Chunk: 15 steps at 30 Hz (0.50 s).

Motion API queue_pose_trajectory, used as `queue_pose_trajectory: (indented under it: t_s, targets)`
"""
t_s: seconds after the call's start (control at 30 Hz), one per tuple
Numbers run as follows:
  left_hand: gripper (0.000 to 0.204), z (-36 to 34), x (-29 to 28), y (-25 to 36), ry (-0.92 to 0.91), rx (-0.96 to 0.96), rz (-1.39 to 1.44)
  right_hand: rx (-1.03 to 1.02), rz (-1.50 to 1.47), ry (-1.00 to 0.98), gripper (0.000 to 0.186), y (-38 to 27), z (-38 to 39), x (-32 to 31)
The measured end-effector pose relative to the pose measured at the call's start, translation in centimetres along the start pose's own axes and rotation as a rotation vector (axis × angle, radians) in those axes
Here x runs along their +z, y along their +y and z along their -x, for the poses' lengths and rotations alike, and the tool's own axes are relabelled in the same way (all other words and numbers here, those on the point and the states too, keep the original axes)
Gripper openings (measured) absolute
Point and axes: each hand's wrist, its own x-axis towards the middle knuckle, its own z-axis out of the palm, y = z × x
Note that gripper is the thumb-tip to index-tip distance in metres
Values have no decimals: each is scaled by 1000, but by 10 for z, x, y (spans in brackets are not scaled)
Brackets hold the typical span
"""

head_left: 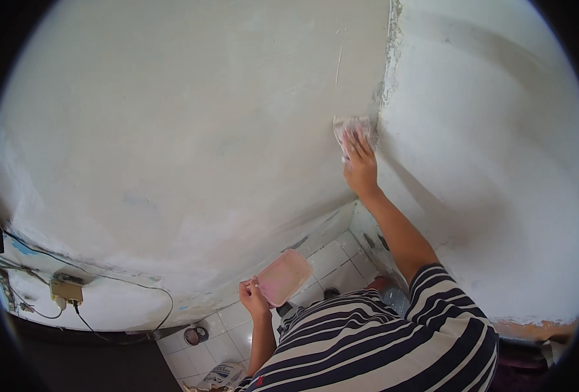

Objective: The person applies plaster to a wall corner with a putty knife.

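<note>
At six o'clock, the left hand (254,299) pinches the near-left rim of a pink tray (283,277). Toward one to two o'clock, the right hand (359,157) grips a smeared, flat spreader (341,124), fingers extended over its face, against the wall (204,98) beside the corner; coating or smoothing seems under way, and the next stroke calls for even pressure along that edge.

Pink tray (285,276), smeared spreader (350,123) against wall (171,130)

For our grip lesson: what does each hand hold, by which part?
Left hand: pink tray, by its left edge. Right hand: flat spreader, by its lower part.
</note>
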Motion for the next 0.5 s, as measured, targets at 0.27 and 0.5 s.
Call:
queue_pose_trajectory:
  t_s: [0.27, 0.5]
  targets:
    - [25, -6, -11, -9, -1, -3, -36, -50, -30, 453, 66, -5, -141, -64]
    - [24, 3, -1, -3, -11, -1, 89, -48, -42, 147, 66, 4, -52, -2]
